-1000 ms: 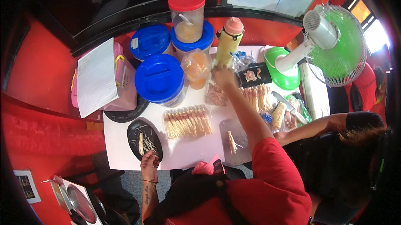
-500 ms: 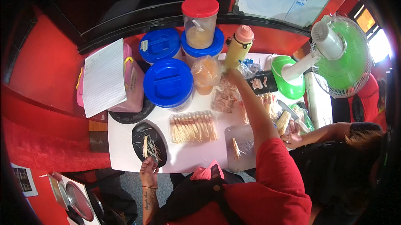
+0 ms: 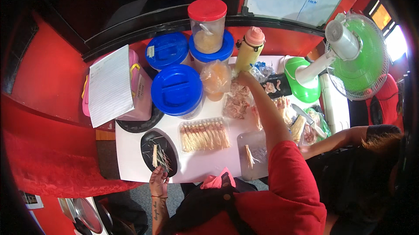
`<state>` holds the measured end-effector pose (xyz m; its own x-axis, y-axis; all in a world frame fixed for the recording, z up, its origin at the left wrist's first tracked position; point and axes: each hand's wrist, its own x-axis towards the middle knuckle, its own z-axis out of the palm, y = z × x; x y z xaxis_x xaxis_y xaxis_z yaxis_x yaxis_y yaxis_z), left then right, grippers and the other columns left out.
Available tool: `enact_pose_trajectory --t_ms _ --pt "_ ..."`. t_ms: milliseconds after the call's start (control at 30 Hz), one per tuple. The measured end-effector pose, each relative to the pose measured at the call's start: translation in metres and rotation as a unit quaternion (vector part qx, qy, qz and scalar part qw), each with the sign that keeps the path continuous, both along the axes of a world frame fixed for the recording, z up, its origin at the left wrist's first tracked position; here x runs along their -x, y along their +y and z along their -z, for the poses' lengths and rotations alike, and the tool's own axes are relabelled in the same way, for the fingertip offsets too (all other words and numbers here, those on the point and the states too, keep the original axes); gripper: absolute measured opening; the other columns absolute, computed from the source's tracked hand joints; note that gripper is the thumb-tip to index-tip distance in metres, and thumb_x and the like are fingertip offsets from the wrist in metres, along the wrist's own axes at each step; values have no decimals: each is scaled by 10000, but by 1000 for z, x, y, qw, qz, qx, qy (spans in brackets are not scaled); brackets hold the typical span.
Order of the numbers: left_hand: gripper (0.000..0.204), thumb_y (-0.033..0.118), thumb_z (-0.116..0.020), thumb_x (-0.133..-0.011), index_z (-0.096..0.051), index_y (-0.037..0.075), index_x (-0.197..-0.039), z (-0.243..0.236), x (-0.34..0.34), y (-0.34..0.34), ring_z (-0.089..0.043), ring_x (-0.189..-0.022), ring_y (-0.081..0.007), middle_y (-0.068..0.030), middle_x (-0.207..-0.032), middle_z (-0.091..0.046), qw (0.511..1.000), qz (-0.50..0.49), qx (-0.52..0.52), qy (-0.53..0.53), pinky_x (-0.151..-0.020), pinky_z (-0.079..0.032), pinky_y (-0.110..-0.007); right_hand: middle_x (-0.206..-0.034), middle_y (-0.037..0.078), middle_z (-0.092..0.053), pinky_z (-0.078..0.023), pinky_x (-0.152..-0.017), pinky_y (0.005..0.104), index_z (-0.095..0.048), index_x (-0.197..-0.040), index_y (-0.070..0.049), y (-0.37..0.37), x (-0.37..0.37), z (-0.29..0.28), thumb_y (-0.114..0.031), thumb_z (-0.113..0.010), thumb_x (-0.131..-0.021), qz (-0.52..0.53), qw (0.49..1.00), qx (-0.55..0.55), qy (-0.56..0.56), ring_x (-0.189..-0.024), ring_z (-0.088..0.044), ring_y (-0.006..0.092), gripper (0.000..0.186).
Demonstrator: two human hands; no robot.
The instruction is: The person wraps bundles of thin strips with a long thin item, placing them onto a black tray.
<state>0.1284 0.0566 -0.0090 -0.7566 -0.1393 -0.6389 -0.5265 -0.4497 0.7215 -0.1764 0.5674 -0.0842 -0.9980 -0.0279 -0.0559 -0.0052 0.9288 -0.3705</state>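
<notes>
My left hand [image 3: 158, 181] is at the near rim of a black oval dish [image 3: 173, 163], fingers pinched together. What they hold, if anything, is too small to make out. Inside that dish lie a pale enoki bundle [image 3: 155, 155], just beyond my fingertips, and several thin pale sticks [image 3: 163, 158]. My right arm stretches across the table, and my right hand [image 3: 245, 78] is beside a clear bag of sliced pinkish meat [image 3: 236, 102], below a yellow bottle [image 3: 249, 54]; its fingers are hidden. Between my arms sits a clear tray of meat-wrapped enoki bundles [image 3: 204, 136].
One enoki bundle [image 3: 249, 156] lies on a grey board [image 3: 257, 169]. A co-worker's arm [image 3: 334, 142] comes in from the right, near a knife [image 3: 307, 119]. Blue-lidded tubs [image 3: 176, 88], a pink box [image 3: 142, 91] and a green-based fan [image 3: 303, 82] stand around the far side.
The view has shifted slightly. My left hand has drawn back a little at the dish's rim. My right hand stays by the meat bag. The co-worker's hand is now mostly hidden behind my sleeve.
</notes>
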Motion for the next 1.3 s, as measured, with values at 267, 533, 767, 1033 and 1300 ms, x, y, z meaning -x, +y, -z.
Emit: enact_pose_trajectory --t_ms 267,533,767,1033,1300 --pt "209 174 -619 -804 -582 153 -1008 3 -12 -12 -524 -838 -134 32 -962 -586 1000 -19 14 5 -707 -422 -303 -760 198 -614 -450 -648 402 -616 -815 16 -26 -26 -53 -328 -631 -739 17 988 153 -1 -712 -601 323 352" --pt "198 181 -614 -813 -578 148 -1005 8 -3 -9 -534 -824 -132 27 -959 -587 999 -9 35 -3 -695 -431 -295 -754 158 -609 -443 -647 365 -593 -877 14 -7 -60 -67 -265 -575 -779 105 972 196 75 -714 -592 244 296" --pt "222 64 -563 -831 -572 93 -1051 12 16 21 -538 -778 -65 23 -928 -593 981 121 130 81 -658 -428 -212 -826 45 -605 -436 -677 277 -571 -861 -18 -13 -93 -69 -183 -485 -841 154 866 467 89 -724 -554 137 187" --pt "329 258 -534 -874 -516 66 -1141 -11 113 181 -538 -961 -126 -24 -1092 -577 910 411 -5 42 -797 -427 -265 -966 94 -619 -472 -767 275 -517 -852 -44 -46 -145 -93 -142 -424 -887 157 726 662 99 -849 -604 169 140" --pt "232 255 -571 -850 -548 121 -1038 -13 176 314 -546 -913 -150 -5 -1003 -587 906 346 -246 3 -782 -442 -309 -939 74 -613 -458 -770 262 -519 -840 -47 -68 -190 -77 -123 -463 -892 168 716 655 171 -843 -583 131 108"
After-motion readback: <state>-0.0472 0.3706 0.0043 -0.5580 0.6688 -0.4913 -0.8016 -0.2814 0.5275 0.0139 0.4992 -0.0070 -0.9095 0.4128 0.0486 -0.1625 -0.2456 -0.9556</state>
